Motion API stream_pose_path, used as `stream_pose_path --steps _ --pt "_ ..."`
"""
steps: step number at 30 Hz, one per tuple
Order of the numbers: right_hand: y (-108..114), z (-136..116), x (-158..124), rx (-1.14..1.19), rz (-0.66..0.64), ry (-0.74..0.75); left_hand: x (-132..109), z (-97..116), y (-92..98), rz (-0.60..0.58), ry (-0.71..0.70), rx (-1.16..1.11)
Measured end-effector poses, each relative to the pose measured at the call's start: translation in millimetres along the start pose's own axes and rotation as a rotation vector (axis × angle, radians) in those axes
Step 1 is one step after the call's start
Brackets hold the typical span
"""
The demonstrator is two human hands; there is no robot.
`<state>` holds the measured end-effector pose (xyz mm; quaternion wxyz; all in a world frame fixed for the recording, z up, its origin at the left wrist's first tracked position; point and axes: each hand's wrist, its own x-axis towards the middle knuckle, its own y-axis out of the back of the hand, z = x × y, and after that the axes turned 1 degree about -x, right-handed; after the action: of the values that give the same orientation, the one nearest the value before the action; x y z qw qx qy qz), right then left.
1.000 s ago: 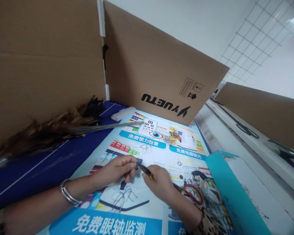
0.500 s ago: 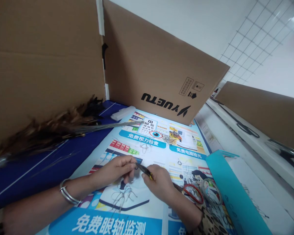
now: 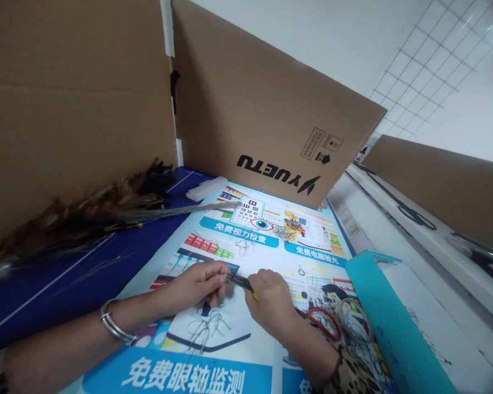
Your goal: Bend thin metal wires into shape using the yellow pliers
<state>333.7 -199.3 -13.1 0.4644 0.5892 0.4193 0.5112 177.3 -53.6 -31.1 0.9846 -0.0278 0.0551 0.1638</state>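
Observation:
My right hand (image 3: 271,302) is closed around the handles of dark pliers (image 3: 241,281) with a bit of yellow on them. The pliers point left, and their jaws meet the fingertips of my left hand (image 3: 207,282). Thumb and fingers of my left hand are pinched on something thin, too small to make out, at the tip of the jaws. Below the hands a bundle of thin wire (image 3: 208,328) lies on the printed poster (image 3: 263,350). More bent wire pieces (image 3: 244,247) lie beyond the hands.
Brown feathery material (image 3: 82,210) with long thin rods (image 3: 181,210) lies at the left. Cardboard panels (image 3: 263,98) stand behind. At the right are a red-handled tool (image 3: 324,324), a coil of wire (image 3: 355,320) and a teal box (image 3: 394,323). A clear plastic piece (image 3: 206,189) lies further back.
My right hand has shifted slightly to the right and turned, and the pliers now lie flatter. My left hand has barely moved.

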Motion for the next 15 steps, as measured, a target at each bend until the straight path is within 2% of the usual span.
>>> stream_pose_path --steps 15 --pt "12 -4 1 -0.034 -0.109 -0.013 -1 -1 1.8 -0.034 -0.065 0.124"
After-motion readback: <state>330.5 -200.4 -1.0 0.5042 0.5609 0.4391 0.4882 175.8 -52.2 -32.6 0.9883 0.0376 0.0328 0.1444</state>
